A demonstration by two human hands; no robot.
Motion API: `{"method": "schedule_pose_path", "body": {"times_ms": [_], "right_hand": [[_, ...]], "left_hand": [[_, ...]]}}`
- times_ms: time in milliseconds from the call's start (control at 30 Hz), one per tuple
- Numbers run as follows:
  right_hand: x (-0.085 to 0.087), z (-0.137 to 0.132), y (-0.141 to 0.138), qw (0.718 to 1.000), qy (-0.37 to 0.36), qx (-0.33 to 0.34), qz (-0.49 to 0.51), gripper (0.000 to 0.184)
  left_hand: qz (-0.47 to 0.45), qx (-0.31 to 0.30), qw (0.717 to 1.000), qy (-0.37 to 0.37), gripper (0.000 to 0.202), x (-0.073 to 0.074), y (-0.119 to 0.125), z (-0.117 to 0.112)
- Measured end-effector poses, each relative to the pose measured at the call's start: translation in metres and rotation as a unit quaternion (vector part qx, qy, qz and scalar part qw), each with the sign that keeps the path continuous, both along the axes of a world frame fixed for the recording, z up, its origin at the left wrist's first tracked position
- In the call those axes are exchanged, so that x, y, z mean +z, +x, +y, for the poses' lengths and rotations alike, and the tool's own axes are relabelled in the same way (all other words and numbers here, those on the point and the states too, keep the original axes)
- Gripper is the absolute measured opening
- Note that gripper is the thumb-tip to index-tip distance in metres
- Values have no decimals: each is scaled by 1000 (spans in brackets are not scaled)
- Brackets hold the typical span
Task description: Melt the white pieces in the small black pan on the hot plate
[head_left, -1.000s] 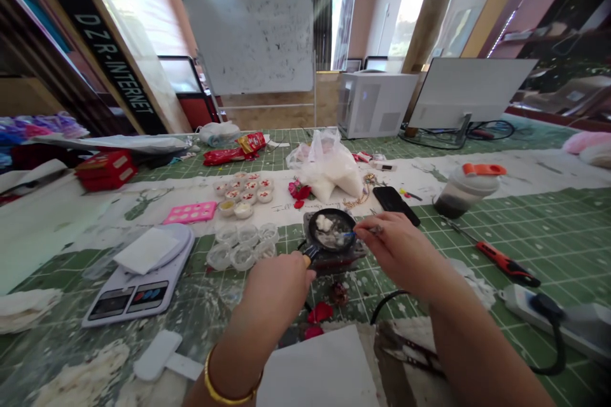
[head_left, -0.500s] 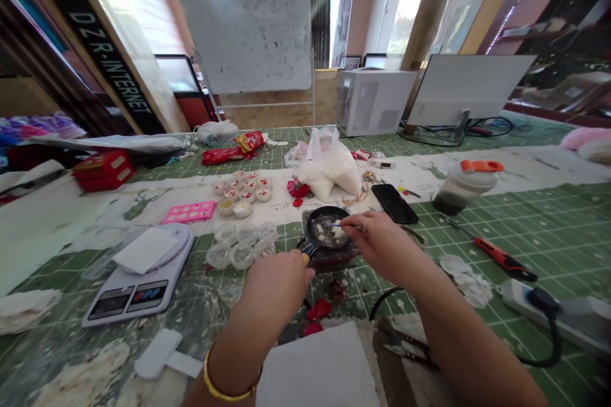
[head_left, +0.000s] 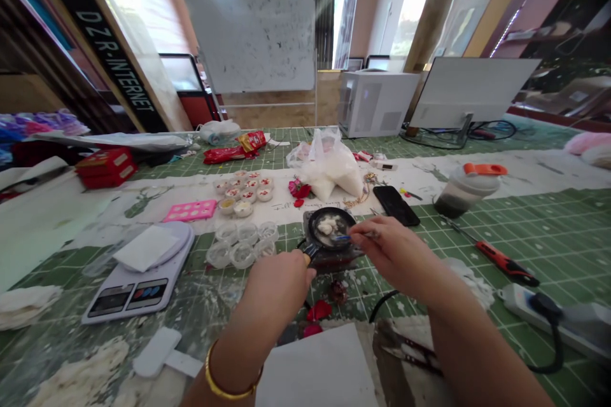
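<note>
A small black pan (head_left: 312,229) holding white lumps in liquid sits on a dark little stove (head_left: 334,259) on the green cutting mat. My left hand (head_left: 281,289) is closed round the pan's handle, which ends in a yellow tip. My right hand (head_left: 394,254) pinches a thin stick with a blue end (head_left: 344,237) whose tip reaches into the pan at its near right side. A gold bangle (head_left: 224,388) circles my left wrist.
Clear empty cups (head_left: 241,245) lie left of the pan, a kitchen scale (head_left: 143,280) further left. Filled cups (head_left: 243,191), a pink mould (head_left: 191,211), a bag of white granules (head_left: 329,168), a phone (head_left: 394,203), a shaker bottle (head_left: 465,187), a red-handled tool (head_left: 501,261) and a power strip (head_left: 558,318) surround it.
My right hand stirred: it pushed the stick left into the pan's middle, then drew back right to the near edge. The left hand stayed on the handle.
</note>
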State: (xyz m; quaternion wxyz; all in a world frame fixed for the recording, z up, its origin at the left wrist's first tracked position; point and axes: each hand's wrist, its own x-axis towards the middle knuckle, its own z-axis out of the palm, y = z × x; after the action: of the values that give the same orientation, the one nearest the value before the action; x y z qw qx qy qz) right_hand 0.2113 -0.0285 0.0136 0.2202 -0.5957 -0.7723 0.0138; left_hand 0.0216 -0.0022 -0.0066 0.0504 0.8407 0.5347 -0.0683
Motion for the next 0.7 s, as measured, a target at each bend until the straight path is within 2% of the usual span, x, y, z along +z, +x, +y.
{"method": "schedule_pose_path", "body": {"times_ms": [67,167,333,467,600,700], "right_hand": [[0,0,-1,1000,-2,3,-6,27],[0,0,-1,999,8,-32,-24,27],[-1,1,0,1000,-1,16,6,27],[-2,3,1,999,10,-30,-8,26],[-2,1,1,1000,-2,11,8,26],[-2,0,0,1000,2,-8,-13,27]], "left_hand": [[-3,3,1000,-3,29,0,0,0],[-2,7,1000,-14,30,2,-1,1],[2,8,1000,-15,28,3,-2,2],[-8,11,1000,-19,28,3,-2,1],[-13,6,1000,-13,28,4,-2,2],[-11,9,1000,-8,27,5,-2,2]]}}
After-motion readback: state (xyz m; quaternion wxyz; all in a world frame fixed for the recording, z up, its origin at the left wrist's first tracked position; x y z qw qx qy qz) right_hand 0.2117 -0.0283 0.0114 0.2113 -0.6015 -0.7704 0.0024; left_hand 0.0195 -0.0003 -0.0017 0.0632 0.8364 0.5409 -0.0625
